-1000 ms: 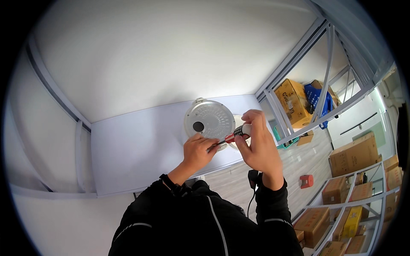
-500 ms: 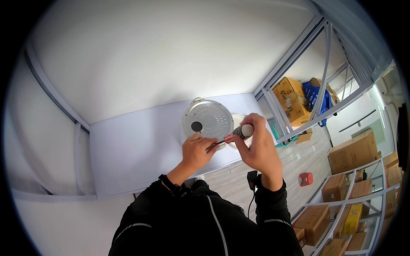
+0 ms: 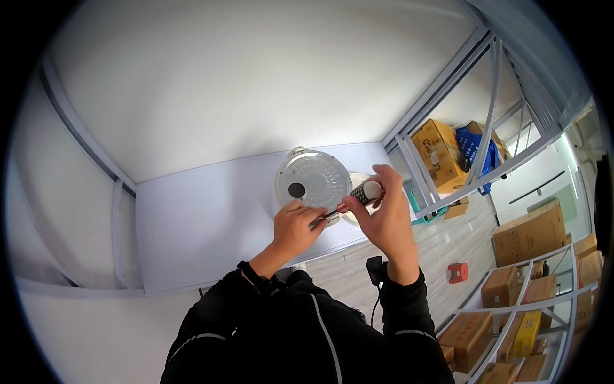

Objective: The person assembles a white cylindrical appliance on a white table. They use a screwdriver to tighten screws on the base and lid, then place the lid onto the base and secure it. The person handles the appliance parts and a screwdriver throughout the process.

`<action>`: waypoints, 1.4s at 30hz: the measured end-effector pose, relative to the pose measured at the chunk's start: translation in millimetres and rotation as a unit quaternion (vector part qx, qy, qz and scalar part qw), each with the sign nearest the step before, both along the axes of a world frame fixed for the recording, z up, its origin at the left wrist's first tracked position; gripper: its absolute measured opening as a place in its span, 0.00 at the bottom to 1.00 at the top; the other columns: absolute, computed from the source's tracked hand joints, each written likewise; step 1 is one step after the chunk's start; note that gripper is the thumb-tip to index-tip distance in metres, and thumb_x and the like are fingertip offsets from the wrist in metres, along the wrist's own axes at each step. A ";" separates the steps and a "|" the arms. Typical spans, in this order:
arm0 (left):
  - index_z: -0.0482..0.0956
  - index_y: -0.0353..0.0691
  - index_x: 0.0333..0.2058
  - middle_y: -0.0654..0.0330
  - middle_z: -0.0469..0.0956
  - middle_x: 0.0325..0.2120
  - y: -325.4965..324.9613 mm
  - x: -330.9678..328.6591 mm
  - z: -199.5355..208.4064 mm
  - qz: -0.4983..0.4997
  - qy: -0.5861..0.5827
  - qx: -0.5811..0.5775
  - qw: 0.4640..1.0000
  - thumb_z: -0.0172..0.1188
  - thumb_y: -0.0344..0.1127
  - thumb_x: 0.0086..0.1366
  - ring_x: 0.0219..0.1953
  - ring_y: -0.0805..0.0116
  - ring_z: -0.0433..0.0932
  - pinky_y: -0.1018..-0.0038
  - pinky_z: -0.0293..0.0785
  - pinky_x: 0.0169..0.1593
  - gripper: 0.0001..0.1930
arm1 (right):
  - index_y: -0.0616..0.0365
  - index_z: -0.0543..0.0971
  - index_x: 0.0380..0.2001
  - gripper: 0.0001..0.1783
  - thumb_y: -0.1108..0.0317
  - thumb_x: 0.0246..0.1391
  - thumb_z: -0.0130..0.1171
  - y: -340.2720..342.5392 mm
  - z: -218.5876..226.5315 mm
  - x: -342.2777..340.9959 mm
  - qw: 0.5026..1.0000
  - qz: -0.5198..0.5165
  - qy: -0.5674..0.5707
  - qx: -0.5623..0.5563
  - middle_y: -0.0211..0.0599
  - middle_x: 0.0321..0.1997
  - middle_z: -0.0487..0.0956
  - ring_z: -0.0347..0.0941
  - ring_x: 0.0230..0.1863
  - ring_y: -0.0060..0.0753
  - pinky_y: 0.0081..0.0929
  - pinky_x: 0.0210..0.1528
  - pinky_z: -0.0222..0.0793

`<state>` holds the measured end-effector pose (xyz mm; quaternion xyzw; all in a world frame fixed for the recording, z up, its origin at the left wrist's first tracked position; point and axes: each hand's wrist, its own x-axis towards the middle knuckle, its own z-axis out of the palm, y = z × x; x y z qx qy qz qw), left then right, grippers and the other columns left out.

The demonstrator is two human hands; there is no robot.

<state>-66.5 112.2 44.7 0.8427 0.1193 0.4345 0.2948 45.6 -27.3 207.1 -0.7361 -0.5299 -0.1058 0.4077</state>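
At frame centre, your right hand [image 3: 384, 214] is gripping a screwdriver [image 3: 358, 195] by its handle while your left hand [image 3: 295, 225] is pinching the shaft, steadying it beside the round metal lid [image 3: 312, 182] on the white table [image 3: 192, 224].

White table [image 3: 192, 224], round silver lid [image 3: 313, 182], perhaps a bowl behind the hand

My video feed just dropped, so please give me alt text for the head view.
Both hands work at the edge of a round silver metal lid lying on a white table: the right hand holds a screwdriver with a black-and-white handle, and the left hand pinches near its tip. Cardboard boxes fill shelves at right.
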 end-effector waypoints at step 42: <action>0.94 0.49 0.38 0.67 0.90 0.28 -0.5 2.9 1.0 0.002 -0.006 0.013 1.000 0.79 0.35 0.55 0.31 0.67 0.81 0.70 0.79 0.35 0.10 | 0.63 0.82 0.63 0.28 0.83 0.58 0.70 -2.1 -19.6 11.4 0.988 0.097 0.043 0.108 0.53 0.58 0.81 0.83 0.50 0.41 0.30 0.48 0.82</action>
